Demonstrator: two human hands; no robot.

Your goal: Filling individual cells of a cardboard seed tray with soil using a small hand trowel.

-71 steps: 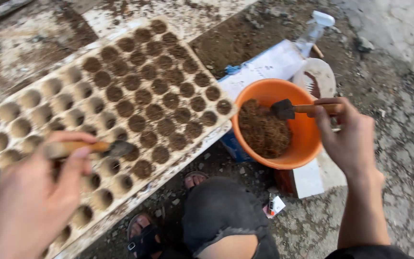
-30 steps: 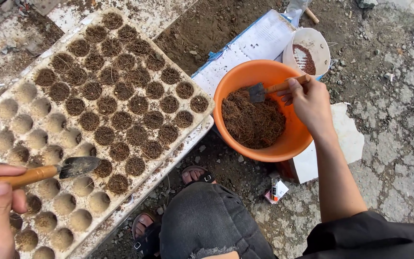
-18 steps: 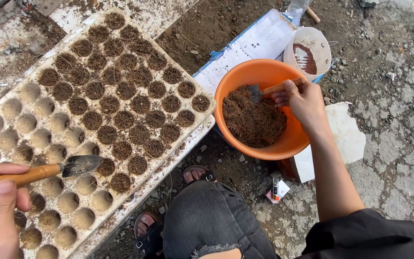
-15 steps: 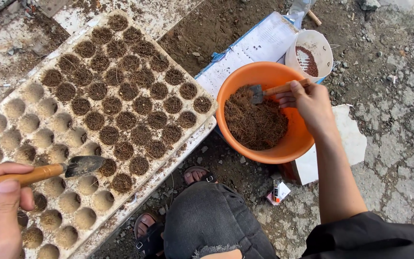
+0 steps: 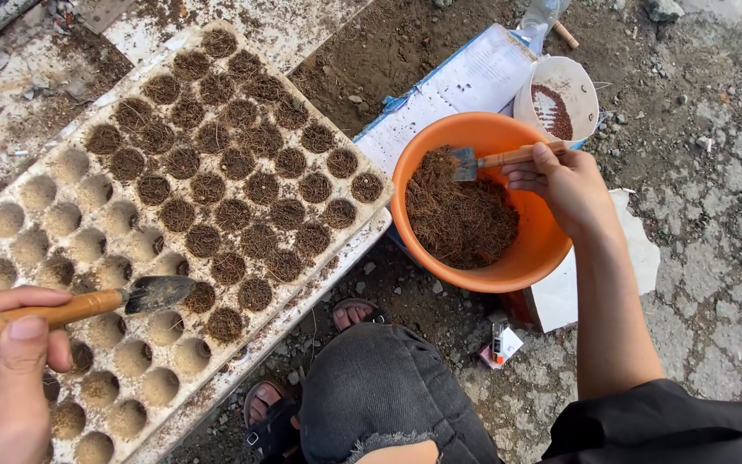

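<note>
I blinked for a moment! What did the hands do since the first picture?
The right hand moved its small trowel deeper over the fibre in the orange bowl. The left hand drew back, holding its trowel over the seed tray. Both grips stayed.

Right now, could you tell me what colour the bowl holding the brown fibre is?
The bowl is bright orange, seen clearly in the head view.
</note>
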